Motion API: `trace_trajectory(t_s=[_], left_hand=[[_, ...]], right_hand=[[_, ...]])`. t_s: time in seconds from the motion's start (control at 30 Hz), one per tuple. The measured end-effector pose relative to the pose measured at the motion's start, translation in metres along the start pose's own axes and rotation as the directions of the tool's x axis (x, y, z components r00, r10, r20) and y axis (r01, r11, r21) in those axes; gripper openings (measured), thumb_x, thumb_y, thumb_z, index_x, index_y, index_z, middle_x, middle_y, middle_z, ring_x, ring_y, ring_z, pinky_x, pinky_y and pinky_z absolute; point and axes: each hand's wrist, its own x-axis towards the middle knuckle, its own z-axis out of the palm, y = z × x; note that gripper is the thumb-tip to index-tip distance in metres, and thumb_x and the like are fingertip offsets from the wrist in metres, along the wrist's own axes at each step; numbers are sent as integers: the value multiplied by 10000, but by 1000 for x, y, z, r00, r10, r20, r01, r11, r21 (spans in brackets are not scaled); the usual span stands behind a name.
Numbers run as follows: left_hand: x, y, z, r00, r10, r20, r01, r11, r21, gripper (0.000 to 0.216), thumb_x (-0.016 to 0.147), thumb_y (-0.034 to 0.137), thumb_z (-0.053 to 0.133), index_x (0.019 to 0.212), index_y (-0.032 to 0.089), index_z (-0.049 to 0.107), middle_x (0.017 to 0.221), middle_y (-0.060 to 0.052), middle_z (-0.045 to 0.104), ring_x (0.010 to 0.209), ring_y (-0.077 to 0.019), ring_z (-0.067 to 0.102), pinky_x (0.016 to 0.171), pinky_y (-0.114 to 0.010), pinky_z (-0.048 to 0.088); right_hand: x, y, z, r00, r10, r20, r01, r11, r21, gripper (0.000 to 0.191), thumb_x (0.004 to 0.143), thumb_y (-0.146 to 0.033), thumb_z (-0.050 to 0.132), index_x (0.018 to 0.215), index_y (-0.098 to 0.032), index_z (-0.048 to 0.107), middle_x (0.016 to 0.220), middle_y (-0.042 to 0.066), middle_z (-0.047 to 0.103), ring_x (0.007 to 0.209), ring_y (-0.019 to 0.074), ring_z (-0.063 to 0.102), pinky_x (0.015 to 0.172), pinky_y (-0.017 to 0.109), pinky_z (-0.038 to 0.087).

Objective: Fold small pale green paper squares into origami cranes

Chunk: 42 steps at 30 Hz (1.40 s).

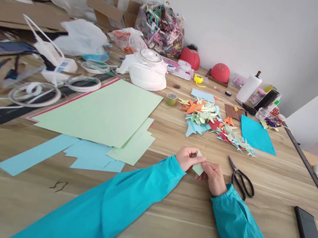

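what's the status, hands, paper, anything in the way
Left hand and right hand pinching small pale green paper. Paper looks folded. Scissors beside right hand, seemingly not in the way.

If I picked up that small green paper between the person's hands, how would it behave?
The small green paper would probably feel very light, being so small. It may be fairly stiff, since it looks flat rather than drooping between the left hand and right hand. Its angular edges would likely crumple if squeezed.
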Motion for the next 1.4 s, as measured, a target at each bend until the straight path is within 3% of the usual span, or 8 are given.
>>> trace_trajectory(t_s=[0.13, 0.4, 0.6, 0.87, 1.13, 1.27, 1.4], left_hand=[[0, 0, 0, 999, 36, 15, -36, 999, 22, 360, 532, 458, 695, 520, 139, 530, 427, 27, 506, 373, -73, 440, 377, -206, 308], [-1, 0, -2, 999, -32, -27, 33, 999, 29, 406, 637, 491, 595, 469, 140, 478, 417, 39, 426, 373, -54, 363, 370, -207, 230], [0, -2, -1, 994, 95, -46, -88, 986, 143, 398, 614, 429, 631, 430, 135, 435, 438, 48, 385, 426, -50, 351, 420, -203, 275], [-4, 3, 1, 997, -72, -22, 72, 997, -24, 397, 669, 473, 565, 480, 130, 501, 406, 13, 478, 380, -92, 453, 385, -220, 322], [-1, 1, -2, 998, -28, -58, 27, 1000, -13, 390, 659, 435, 598, 443, 122, 510, 402, 27, 454, 376, -61, 412, 372, -201, 296], [-1, 1, 2, 988, 27, -151, -35, 998, -47, 398, 630, 492, 615, 532, 107, 587, 420, 33, 456, 354, -47, 385, 340, -196, 255], [-2, -1, 5, 976, 6, -218, -27, 995, -91, 407, 623, 504, 623, 691, 103, 643, 324, 81, 340, 264, -32, 273, 295, -197, 165]], right_hand=[[0, 2, 0, 1000, -2, -15, 1, 1000, -16, 426, 792, -433, 453, 522, -149, 619, 468, 28, 588, 438, 110, 471, 450, 228, 357], [-2, -1, 2, 998, -56, -10, 56, 998, -41, 440, 790, -458, 457, 515, -150, 610, 446, 14, 542, 446, 109, 465, 457, 228, 359], [0, 4, 2, 998, -58, -5, 58, 997, -54, 448, 781, -487, 480, 518, -144, 595, 451, 11, 541, 437, 102, 461, 451, 225, 351], [-1, 2, 2, 997, -77, -3, 76, 991, -108, 465, 801, -479, 457, 519, -138, 600, 452, 5, 514, 441, 96, 441, 454, 224, 334], [-1, 5, 4, 987, -157, 38, 161, 965, -208, 450, 837, -429, 415, 518, -150, 566, 475, 15, 549, 449, 109, 496, 470, 228, 376], [0, 6, 4, 979, -156, -133, 128, 972, -196, 409, 813, -430, 461, 530, -154, 565, 456, 9, 545, 417, 103, 472, 443, 225, 366], [3, 7, 2, 947, -97, -307, 71, 993, -93, 379, 780, -450, 504, 560, -151, 579, 430, -5, 518, 389, 94, 437, 393, 214, 326]])
